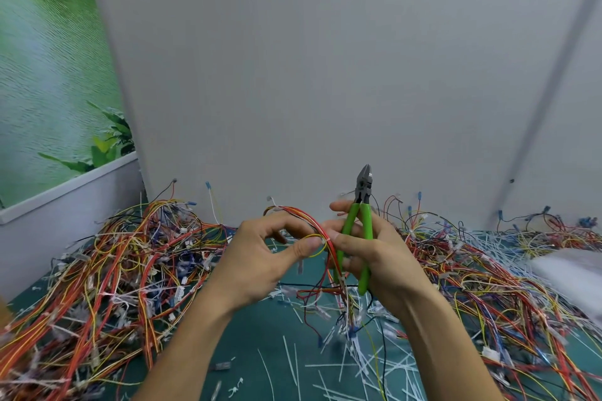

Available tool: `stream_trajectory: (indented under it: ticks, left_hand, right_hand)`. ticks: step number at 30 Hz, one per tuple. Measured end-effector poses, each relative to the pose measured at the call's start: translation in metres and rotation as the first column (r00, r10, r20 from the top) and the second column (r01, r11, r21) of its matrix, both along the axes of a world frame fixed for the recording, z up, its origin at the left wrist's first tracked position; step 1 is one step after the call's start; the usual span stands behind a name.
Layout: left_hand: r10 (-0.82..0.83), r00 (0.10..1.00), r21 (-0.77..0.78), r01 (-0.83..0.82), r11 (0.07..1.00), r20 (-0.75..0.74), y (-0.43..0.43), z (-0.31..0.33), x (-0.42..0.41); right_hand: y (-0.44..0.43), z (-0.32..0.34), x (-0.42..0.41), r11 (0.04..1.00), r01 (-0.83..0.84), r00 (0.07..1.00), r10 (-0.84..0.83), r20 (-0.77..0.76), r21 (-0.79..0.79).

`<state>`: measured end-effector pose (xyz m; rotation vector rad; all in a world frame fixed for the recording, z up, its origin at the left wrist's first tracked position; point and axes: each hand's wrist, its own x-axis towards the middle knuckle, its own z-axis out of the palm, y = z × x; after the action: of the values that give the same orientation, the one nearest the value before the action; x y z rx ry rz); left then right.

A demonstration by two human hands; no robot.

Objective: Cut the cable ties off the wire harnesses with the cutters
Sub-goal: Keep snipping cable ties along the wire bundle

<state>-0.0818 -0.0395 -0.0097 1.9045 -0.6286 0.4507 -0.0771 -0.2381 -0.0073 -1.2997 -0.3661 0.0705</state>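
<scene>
With wires dangling over the counter (254, 345), a hurried snip could be nicking a wire instead of the cable tie (327, 240). The fingers of the left hand (260, 257) are pinching the wire harness (303, 215), with the tie sitting just beside the thumb tip at 3 o'clock. The fingers of the right hand (384, 260) are curling round the cutters (363, 192), which are pointing to 12 o'clock, beyond the tie.

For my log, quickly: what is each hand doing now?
Left hand: pinches the bundle of red and yellow wires.
Right hand: grips the green-handled metal cutters, blades pointing up.
</scene>
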Motion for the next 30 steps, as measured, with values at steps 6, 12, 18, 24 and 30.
stream_trajectory:
  ticks: [6, 12, 18, 24, 30]
  left_hand:
    - [0.069, 0.987, 0.006, -0.07, 0.998, 0.143, -0.005, 0.001, -0.004]
    - [0.088, 0.996, -0.022, -0.088, 0.996, 0.01, -0.003, 0.001, -0.004]
    - [0.024, 0.993, -0.09, -0.034, 0.995, -0.114, -0.007, 0.002, -0.005]
    - [-0.172, 0.924, -0.167, 0.12, 0.979, -0.341, 0.006, 0.004, -0.001]
    - [-0.163, 0.93, -0.111, 0.134, 0.985, -0.328, 0.01, 0.003, 0.0]
  right_hand:
    - [0.005, -0.004, 0.0, 0.984, -0.143, 0.983, 0.154, -0.097, 0.11]
    - [0.008, 0.002, -0.003, 0.999, 0.002, 0.996, 0.001, -0.093, 0.037]
    - [0.003, 0.002, -0.007, 0.976, 0.078, 0.993, -0.059, 0.098, -0.205]
    - [0.002, 0.0, -0.004, 0.989, 0.096, 0.994, -0.088, 0.071, -0.117]
    - [0.004, -0.004, 0.001, 0.991, -0.075, 0.994, 0.084, -0.071, 0.113]
